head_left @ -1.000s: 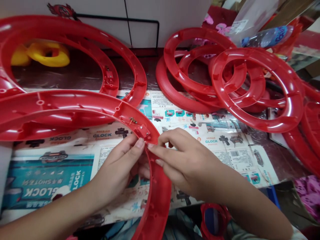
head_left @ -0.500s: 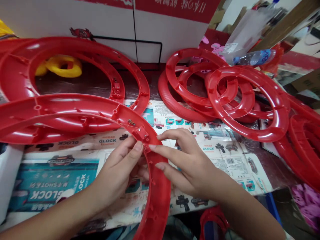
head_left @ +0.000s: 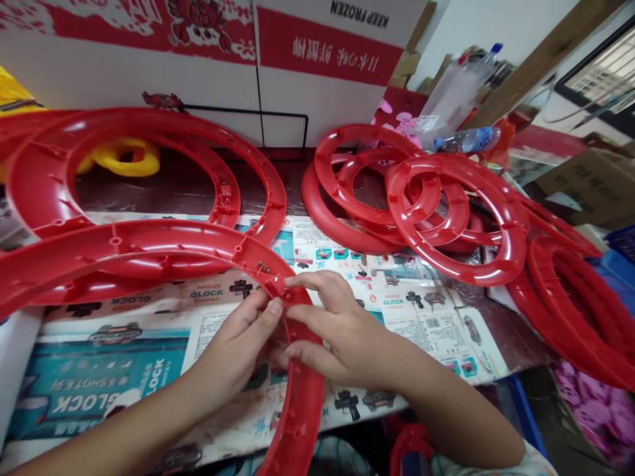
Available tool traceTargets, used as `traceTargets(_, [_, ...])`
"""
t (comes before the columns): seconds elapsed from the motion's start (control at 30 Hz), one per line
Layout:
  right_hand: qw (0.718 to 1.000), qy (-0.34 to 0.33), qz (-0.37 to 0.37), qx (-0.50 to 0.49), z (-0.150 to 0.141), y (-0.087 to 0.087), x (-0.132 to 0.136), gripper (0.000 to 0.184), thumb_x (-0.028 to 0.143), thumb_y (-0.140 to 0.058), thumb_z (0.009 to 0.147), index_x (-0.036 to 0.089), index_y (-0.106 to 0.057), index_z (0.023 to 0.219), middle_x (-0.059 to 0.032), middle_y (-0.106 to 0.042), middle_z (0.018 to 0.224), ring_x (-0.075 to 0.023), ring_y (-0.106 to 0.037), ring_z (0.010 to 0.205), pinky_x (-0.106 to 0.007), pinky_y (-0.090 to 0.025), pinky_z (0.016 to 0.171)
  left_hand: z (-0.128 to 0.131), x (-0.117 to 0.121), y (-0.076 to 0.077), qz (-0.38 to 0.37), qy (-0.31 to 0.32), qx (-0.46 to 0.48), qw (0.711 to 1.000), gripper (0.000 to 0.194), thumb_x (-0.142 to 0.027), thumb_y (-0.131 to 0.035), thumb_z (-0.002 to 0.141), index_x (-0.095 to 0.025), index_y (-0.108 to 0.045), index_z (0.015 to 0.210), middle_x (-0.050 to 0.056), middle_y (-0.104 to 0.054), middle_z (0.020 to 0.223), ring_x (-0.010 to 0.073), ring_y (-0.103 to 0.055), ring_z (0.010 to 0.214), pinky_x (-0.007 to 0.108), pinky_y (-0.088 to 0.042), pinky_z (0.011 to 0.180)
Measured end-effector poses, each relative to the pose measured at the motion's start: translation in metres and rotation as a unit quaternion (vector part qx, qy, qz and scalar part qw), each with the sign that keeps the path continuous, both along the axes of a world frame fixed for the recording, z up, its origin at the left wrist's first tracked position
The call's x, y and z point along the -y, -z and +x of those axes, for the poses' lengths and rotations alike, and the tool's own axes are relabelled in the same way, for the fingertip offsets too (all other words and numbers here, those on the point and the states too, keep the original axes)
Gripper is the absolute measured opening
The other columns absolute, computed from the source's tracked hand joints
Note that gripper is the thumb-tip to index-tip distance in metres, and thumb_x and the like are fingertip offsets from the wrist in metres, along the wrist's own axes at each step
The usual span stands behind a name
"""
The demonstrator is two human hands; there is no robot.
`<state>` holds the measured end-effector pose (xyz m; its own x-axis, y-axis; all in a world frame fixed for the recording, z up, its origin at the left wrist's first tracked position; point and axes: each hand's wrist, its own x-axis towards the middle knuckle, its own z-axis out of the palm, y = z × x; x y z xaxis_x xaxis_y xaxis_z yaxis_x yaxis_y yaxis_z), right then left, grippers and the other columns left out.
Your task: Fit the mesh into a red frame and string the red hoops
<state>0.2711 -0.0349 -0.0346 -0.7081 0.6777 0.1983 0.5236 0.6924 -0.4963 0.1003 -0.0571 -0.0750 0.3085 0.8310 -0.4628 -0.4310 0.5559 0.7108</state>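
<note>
A large red plastic ring (head_left: 307,390), its ribbed hollow side facing up, lies across the work surface in front of me. My left hand (head_left: 238,350) pinches the ring's inner rim, thumb on top, with the other fingers partly hidden beneath. Spread over the same stretch, my right hand (head_left: 342,330) touches the ring with its fingertips. One of those fingertips rests beside a small red block with a screw (head_left: 276,280), which it partly covers. Just above the block, small brass-coloured metal parts (head_left: 262,267) sit in the ring's channel.
More red rings (head_left: 278,192) lean behind on the left, near a yellow ring (head_left: 126,157). Another pile of red rings (head_left: 397,248) stands at right. Printed cardboard (head_left: 114,370) covers the table below a white and red carton (head_left: 218,79). Pink pieces (head_left: 590,410) fill a container at lower right.
My view has tilted up and shifted a little, showing more of the carton. My right fingers have moved slightly inward over the block; my left hand keeps its pinch on the ring.
</note>
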Motion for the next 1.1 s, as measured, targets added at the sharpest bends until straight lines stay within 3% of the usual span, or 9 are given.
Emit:
traceTargets(0.17, [0.984,0.064,0.009,-0.164,0.003,0.004,0.001,0.019,0.027,-0.054,0.089,0.019,-0.061,0.105,-0.0101,-0.048,0.122,-0.0177,-0.047,0.117,-0.041,-0.042,0.101,-0.001,-0.008,0.001,0.061,-0.030,-0.006,0.998,0.045,-0.048,-0.074,0.071,-0.018,-0.055,0.099,-0.001,-0.063,0.077,0.0139,-0.063,0.058,0.022,-0.052,0.046])
traceTargets(0.27, [0.961,0.062,-0.018,-0.270,0.001,0.008,0.002,0.018,0.024,-0.055,0.089,0.020,-0.059,0.105,-0.0073,-0.052,0.112,-0.0143,-0.052,0.109,-0.036,-0.044,0.098,-0.001,-0.010,0.002,0.090,-0.036,-0.009,0.995,0.043,-0.048,-0.072,0.073,-0.019,-0.053,0.098,0.003,-0.067,0.091,0.0173,-0.067,0.066,0.022,-0.052,0.047])
traceTargets(0.4, [0.946,0.049,-0.043,-0.319,-0.002,0.013,0.002,0.020,0.023,-0.056,0.087,0.022,-0.059,0.107,-0.0057,-0.054,0.108,-0.0136,-0.053,0.106,-0.036,-0.043,0.098,0.001,-0.009,0.004,0.115,-0.035,-0.018,0.993,0.041,-0.049,-0.069,0.076,-0.019,-0.051,0.098,0.005,-0.066,0.098,0.0186,-0.068,0.071,0.021,-0.051,0.046])
traceTargets(0.53, [0.944,0.047,-0.036,-0.324,0.001,0.017,0.000,0.021,0.020,-0.058,0.083,0.022,-0.059,0.104,-0.0051,-0.053,0.108,-0.0133,-0.052,0.104,-0.032,-0.045,0.091,0.002,-0.008,0.004,0.135,-0.034,-0.032,0.990,0.042,-0.050,-0.065,0.080,-0.019,-0.050,0.103,0.005,-0.066,0.098,0.0196,-0.068,0.073,0.023,-0.051,0.047])
traceTargets(0.63, [0.945,0.049,-0.020,-0.322,0.004,0.018,0.000,0.009,0.016,-0.053,0.080,0.020,-0.060,0.085,-0.0056,-0.050,0.109,-0.0133,-0.052,0.101,-0.030,-0.047,0.086,0.002,-0.008,0.006,0.150,-0.040,-0.047,0.987,0.044,-0.052,-0.065,0.078,-0.018,-0.050,0.101,0.004,-0.065,0.094,0.0203,-0.068,0.073,0.026,-0.053,0.051])
traceTargets(0.73, [0.949,0.060,0.004,-0.310,0.007,0.019,0.001,0.013,0.012,-0.045,0.075,0.017,-0.055,0.068,-0.0072,-0.046,0.110,-0.0135,-0.052,0.096,-0.029,-0.048,0.079,0.003,-0.010,0.009,0.162,-0.046,-0.066,0.983,0.045,-0.054,-0.065,0.077,-0.017,-0.052,0.097,0.003,-0.065,0.087,0.0206,-0.066,0.072,0.029,-0.054,0.054])
traceTargets(0.87, [0.959,0.070,0.040,-0.270,0.009,0.025,-0.001,0.015,0.008,-0.039,0.073,0.016,-0.051,0.067,-0.0084,-0.044,0.108,-0.0133,-0.051,0.092,-0.029,-0.047,0.075,0.005,-0.013,0.013,0.177,-0.047,-0.078,0.980,0.038,-0.049,-0.064,0.080,-0.016,-0.055,0.096,0.004,-0.064,0.088,0.0186,-0.064,0.072,0.028,-0.053,0.055])
traceTargets(1.0, [0.975,0.040,0.099,-0.197,0.004,0.027,0.001,0.015,0.009,-0.040,0.071,0.015,-0.054,0.068,-0.0080,-0.045,0.107,-0.0166,-0.049,0.098,-0.035,-0.044,0.084,0.008,-0.016,0.016,0.194,-0.055,-0.078,0.976,0.019,-0.032,-0.058,0.089,-0.013,-0.058,0.092,0.001,-0.062,0.084,0.0128,-0.061,0.069,0.027,-0.052,0.060])
traceTargets(1.1, [0.976,-0.021,0.166,-0.143,-0.007,0.030,0.014,0.005,0.019,-0.052,0.071,0.020,-0.058,0.070,-0.0031,-0.053,0.104,-0.0212,-0.045,0.103,-0.043,-0.035,0.092,0.010,-0.020,0.017,0.194,-0.062,-0.083,0.976,0.017,-0.028,-0.059,0.089,-0.012,-0.058,0.083,-0.003,-0.057,0.072,0.0092,-0.055,0.058,0.023,-0.049,0.053])
